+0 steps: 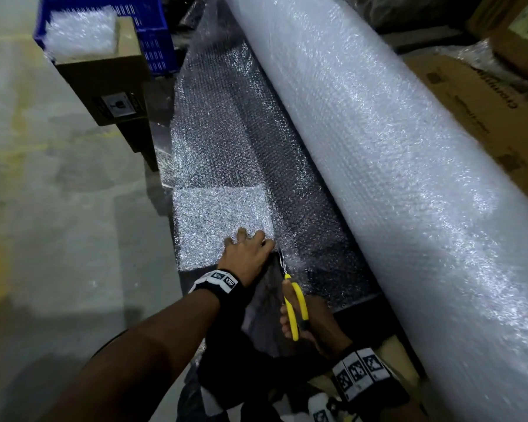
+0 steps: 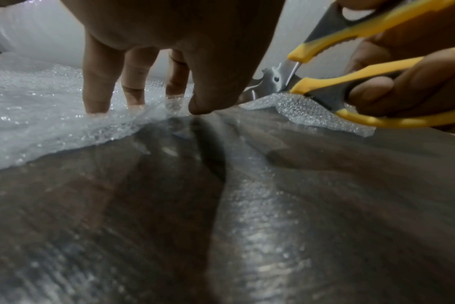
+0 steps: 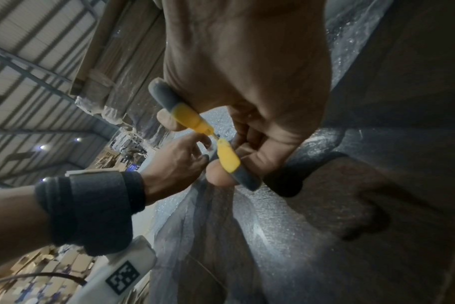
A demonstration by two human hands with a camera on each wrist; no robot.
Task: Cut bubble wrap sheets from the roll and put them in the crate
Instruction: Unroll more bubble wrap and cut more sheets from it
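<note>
Roll (image 1: pixel 393 147): big, white, bubbled, glossy, lies along right side, near to far. Unrolled wrap (image 1: pixel 226 141) spreads left of roll, clear, dark surface shows through. Whiter square sheet (image 1: pixel 223 220) on top, near end. Left hand (image 1: pixel 247 254), fingers (image 2: pixel 96 82) straight, presses sheet. Right hand (image 1: pixel 314 324) grips yellow scissors (image 1: pixel 296 303), blades at sheet's right edge. Blue crate (image 1: pixel 153 35) far left, wrap pieces (image 1: pixel 80 32) by it. Brown box (image 1: pixel 110 77) label unreadable.

We see yellow-and-grey scissors (image 1: pixel 296 303), a blue slotted crate (image 1: pixel 153 32), a white bubble-dotted roll (image 1: pixel 378 141), brown cardboard boxes (image 1: pixel 104 74), black-and-white checker-marked wristbands (image 1: pixel 221 280).
</note>
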